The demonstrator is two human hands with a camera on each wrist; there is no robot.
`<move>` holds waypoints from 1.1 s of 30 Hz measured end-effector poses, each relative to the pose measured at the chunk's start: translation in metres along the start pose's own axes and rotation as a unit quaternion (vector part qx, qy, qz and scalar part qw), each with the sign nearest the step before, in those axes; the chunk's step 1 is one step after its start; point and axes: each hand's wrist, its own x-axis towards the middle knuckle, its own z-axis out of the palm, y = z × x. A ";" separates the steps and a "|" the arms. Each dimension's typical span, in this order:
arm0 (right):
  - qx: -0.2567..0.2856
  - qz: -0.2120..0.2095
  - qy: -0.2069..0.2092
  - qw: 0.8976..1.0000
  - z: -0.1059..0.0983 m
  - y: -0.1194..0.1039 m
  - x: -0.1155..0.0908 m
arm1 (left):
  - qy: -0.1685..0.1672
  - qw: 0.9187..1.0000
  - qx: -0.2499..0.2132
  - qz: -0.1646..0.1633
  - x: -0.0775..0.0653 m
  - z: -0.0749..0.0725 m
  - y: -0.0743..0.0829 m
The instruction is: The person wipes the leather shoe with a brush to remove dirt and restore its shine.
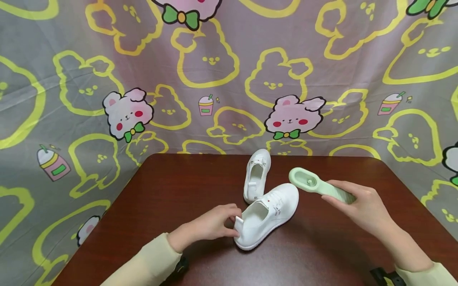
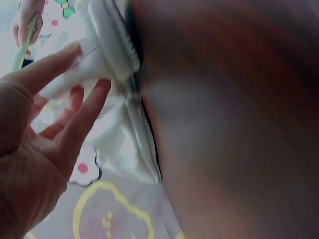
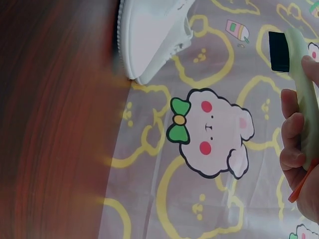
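Two white shoes are on the table. My left hand [image 1: 220,222] pinches the heel of the nearer white shoe [image 1: 275,214], whose toe points up and to the right. The farther white shoe [image 1: 257,171] stands just behind it. In my right hand [image 1: 365,202] is a pale green brush [image 1: 322,186], gripped by its handle and raised above the table, right of the nearer shoe's toe and apart from it. Dark bristles [image 3: 279,52] show on the brush head in the right wrist view. The left wrist view shows my left thumb and fingers around the heel.
The dark brown wooden table [image 1: 168,182] has rounded far corners. Behind it and at both sides hangs a grey curtain [image 1: 222,79] printed with cartoon bears and cups. An orange strip [image 3: 304,181] lies by the right hand in the right wrist view.
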 end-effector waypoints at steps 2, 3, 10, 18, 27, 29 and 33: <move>0.000 0.009 0.001 1.000 -0.001 0.000 -0.001 | 0.010 1.000 -0.012 -0.008 0.005 0.006 0.002; 0.001 0.014 0.002 1.000 -0.002 0.001 -0.002 | 0.016 1.000 -0.023 -0.010 0.008 0.008 0.003; 0.001 0.020 0.008 1.000 -0.004 0.004 -0.006 | 0.052 0.989 -0.132 -0.031 0.034 0.025 0.004; -0.008 0.035 0.012 0.999 -0.006 0.013 -0.014 | 0.086 0.985 -0.137 -0.066 0.063 0.035 0.009; -0.028 0.050 0.010 0.998 -0.010 0.025 -0.023 | 0.135 0.984 -0.061 -0.097 0.093 0.045 0.013; -0.031 0.054 0.009 0.998 -0.011 0.028 -0.023 | 0.152 0.980 -0.059 -0.113 0.099 0.048 0.015; -0.035 0.055 0.006 0.998 -0.011 0.030 -0.024 | 0.177 0.973 -0.039 -0.146 0.110 0.052 0.018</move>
